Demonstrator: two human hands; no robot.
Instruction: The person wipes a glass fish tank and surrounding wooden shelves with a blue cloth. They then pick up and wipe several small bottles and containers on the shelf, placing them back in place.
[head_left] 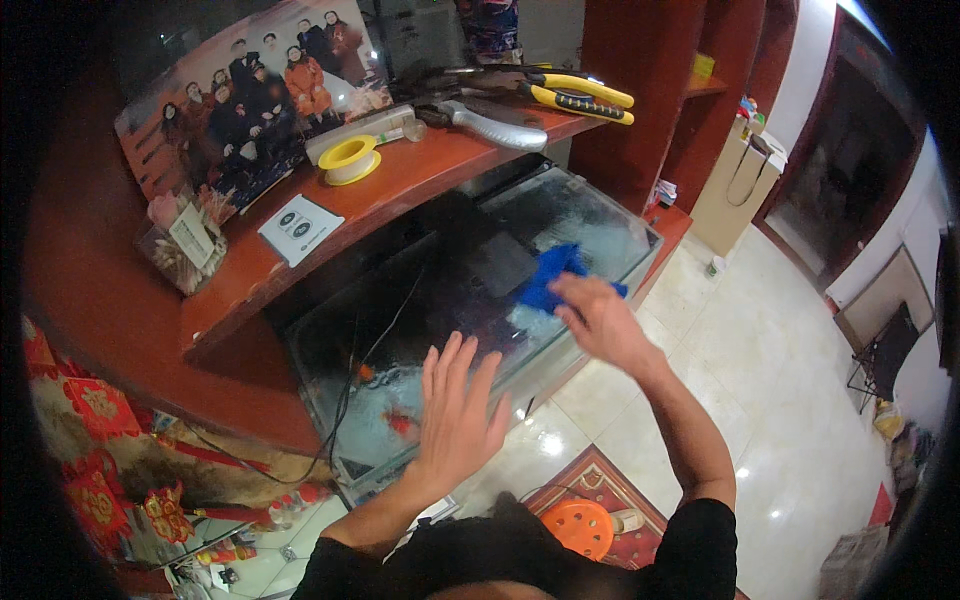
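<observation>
Crumpled royal-blue cloth [550, 275] at right end of glass fish tank [628, 238], under right hand [605, 322]; fingers bent onto it, can't tell if clamped. Left hand [458, 415] bare, fingers slightly apart, over near side. Orange fish [400, 422] in tank, left. Shelf above: black-printed white card [302, 230], yellow tape spool [350, 166], silver-handled pliers [505, 130].

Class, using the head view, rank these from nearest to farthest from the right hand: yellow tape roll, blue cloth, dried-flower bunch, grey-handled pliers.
1. Blue cloth: at the fingertips of the right hand.
2. Grey-handled pliers: on the shelf, toward its right.
3. Yellow tape roll: on the shelf, farther left.
4. Dried-flower bunch: at the shelf's left end.
</observation>
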